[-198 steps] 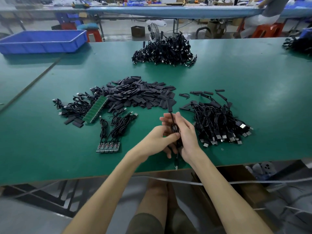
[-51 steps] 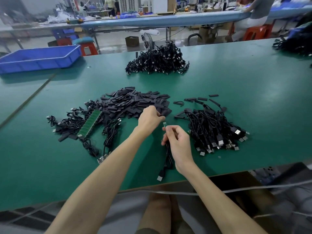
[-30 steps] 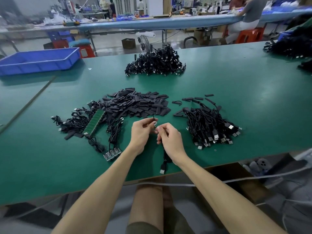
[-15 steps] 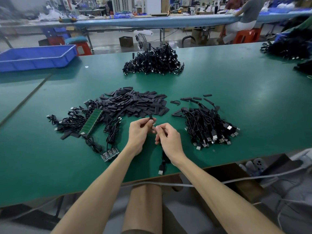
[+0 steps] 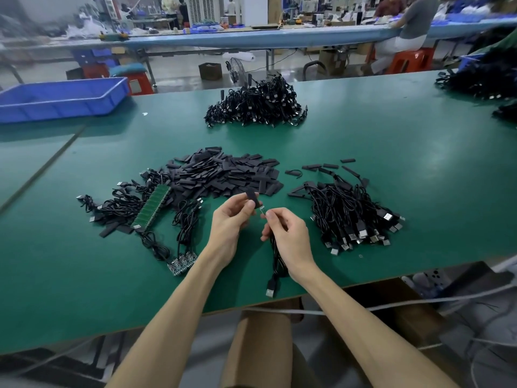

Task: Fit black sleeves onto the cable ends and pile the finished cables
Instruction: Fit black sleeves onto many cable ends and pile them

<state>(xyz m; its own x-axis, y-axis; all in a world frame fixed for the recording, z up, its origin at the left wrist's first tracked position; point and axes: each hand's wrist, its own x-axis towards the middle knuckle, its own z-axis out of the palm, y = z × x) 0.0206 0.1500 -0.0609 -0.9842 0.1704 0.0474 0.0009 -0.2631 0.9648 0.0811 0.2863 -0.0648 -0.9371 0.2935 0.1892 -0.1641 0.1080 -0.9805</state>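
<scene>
My left hand point(image 5: 229, 219) pinches one flat black sleeve point(image 5: 251, 198) between thumb and fingers, held above the green table. My right hand point(image 5: 285, 233) grips a black cable point(image 5: 277, 261) just below its small end piece point(image 5: 262, 210), which sits a little apart from the sleeve. The cable hangs down and its USB plug point(image 5: 270, 289) lies near the table's front edge. A heap of loose black sleeves point(image 5: 223, 175) lies behind my hands. A pile of black cables point(image 5: 349, 217) lies to the right.
More cables with green circuit board strips point(image 5: 152, 208) lie to the left. A large cable heap point(image 5: 254, 107) sits farther back. A blue bin point(image 5: 61, 99) stands at the far left. The table's front edge point(image 5: 363, 284) runs just under my wrists.
My left hand took a sleeve from the heap and drew back beside my right hand. Over the last half second both hands have stayed almost still, sleeve close to the cable end.
</scene>
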